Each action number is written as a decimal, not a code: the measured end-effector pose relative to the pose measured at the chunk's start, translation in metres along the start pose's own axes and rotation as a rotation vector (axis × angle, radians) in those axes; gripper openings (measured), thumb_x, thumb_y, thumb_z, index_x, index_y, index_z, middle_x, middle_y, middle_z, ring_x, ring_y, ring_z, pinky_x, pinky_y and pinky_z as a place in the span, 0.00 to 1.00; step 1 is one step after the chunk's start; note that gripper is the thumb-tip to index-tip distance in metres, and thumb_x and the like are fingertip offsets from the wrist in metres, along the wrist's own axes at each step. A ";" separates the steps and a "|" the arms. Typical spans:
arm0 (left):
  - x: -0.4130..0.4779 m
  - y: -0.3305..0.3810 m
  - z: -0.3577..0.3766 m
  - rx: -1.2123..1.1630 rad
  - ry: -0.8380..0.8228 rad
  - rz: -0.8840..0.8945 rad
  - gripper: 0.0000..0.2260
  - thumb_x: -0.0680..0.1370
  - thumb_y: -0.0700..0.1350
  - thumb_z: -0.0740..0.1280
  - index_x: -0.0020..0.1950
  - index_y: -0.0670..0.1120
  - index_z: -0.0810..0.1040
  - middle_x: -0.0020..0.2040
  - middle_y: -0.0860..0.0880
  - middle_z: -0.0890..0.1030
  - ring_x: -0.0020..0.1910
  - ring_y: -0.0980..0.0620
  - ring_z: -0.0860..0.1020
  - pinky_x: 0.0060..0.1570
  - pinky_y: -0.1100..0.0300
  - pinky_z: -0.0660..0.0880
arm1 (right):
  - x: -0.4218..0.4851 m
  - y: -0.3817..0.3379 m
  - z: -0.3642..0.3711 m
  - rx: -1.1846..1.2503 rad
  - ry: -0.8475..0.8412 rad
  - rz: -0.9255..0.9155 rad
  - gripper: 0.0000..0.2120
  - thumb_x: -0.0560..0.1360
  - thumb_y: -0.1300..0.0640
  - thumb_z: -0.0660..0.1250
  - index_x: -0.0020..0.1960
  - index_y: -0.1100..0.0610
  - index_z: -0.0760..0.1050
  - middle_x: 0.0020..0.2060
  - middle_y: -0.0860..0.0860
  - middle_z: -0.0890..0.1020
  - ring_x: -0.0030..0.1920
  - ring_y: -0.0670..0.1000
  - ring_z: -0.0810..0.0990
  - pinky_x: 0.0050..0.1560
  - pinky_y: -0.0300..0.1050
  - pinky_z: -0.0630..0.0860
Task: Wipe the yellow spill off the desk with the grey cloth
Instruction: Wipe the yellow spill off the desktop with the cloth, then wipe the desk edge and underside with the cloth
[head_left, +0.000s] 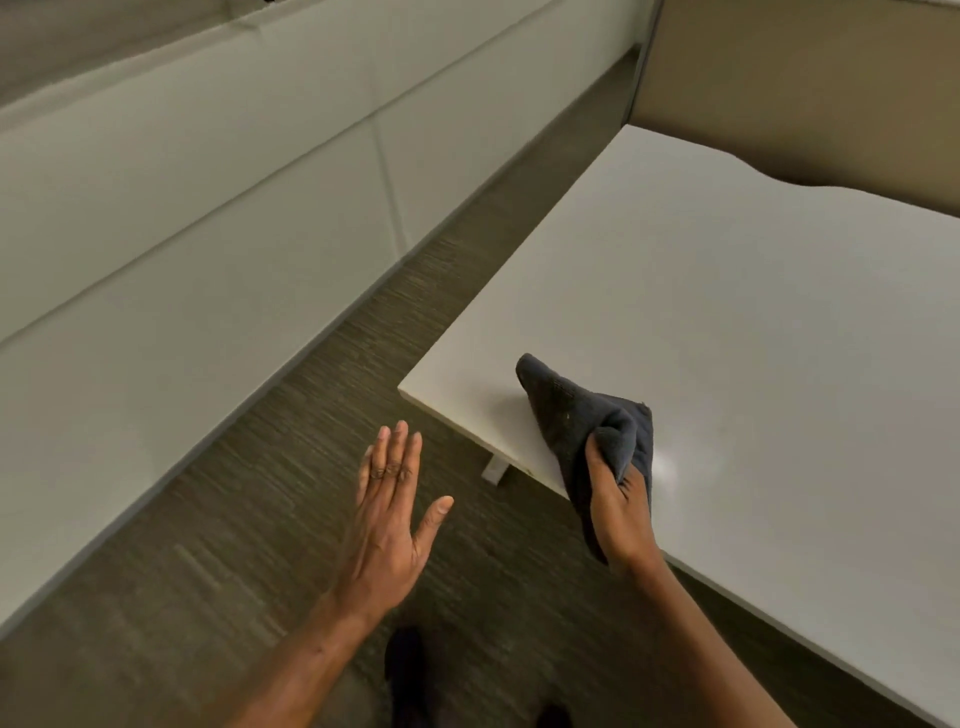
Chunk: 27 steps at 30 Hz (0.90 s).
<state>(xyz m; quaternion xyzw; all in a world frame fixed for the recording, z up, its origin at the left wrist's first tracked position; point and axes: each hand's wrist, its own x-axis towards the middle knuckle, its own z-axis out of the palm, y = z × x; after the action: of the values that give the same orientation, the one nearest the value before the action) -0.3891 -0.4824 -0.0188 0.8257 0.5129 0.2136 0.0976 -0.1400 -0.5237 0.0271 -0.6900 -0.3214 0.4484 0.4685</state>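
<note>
Head view, right hand (621, 512) pinching grey cloth (582, 421) at desk (753, 312) edge, left hand (387, 525) spread over floor (311, 441).

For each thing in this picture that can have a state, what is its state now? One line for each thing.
grey cloth: bunched, gripped by the right hand, far end near the desk's corner.
right hand: closed on the cloth.
left hand: open, fingers spread, empty, over the carpet, beside the desk.
desk: white top, no yellow spill visible; glare spot next to the cloth.
</note>
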 end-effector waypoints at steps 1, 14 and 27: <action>-0.008 0.004 0.001 0.004 0.003 -0.010 0.34 0.85 0.63 0.51 0.84 0.41 0.54 0.85 0.44 0.52 0.85 0.47 0.47 0.83 0.53 0.44 | -0.006 0.000 -0.002 0.015 -0.006 -0.013 0.25 0.75 0.35 0.54 0.65 0.46 0.73 0.58 0.50 0.79 0.58 0.48 0.78 0.66 0.55 0.75; -0.082 0.022 0.004 0.061 -0.009 -0.053 0.32 0.85 0.59 0.55 0.83 0.41 0.57 0.85 0.42 0.54 0.85 0.45 0.49 0.81 0.43 0.54 | -0.043 0.037 -0.019 -0.164 0.053 -0.074 0.43 0.71 0.22 0.55 0.69 0.55 0.69 0.59 0.57 0.79 0.58 0.59 0.79 0.62 0.69 0.76; -0.127 0.029 0.007 0.023 0.079 -0.001 0.31 0.86 0.57 0.56 0.83 0.40 0.58 0.84 0.40 0.55 0.85 0.42 0.49 0.82 0.44 0.51 | -0.081 0.072 -0.017 -0.034 0.457 -0.253 0.32 0.79 0.34 0.58 0.76 0.52 0.64 0.70 0.53 0.74 0.72 0.49 0.71 0.76 0.59 0.65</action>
<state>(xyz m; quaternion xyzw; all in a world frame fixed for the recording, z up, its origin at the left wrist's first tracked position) -0.4110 -0.6082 -0.0458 0.8173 0.5193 0.2402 0.0677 -0.1549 -0.6254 -0.0121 -0.7357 -0.2985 0.2132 0.5694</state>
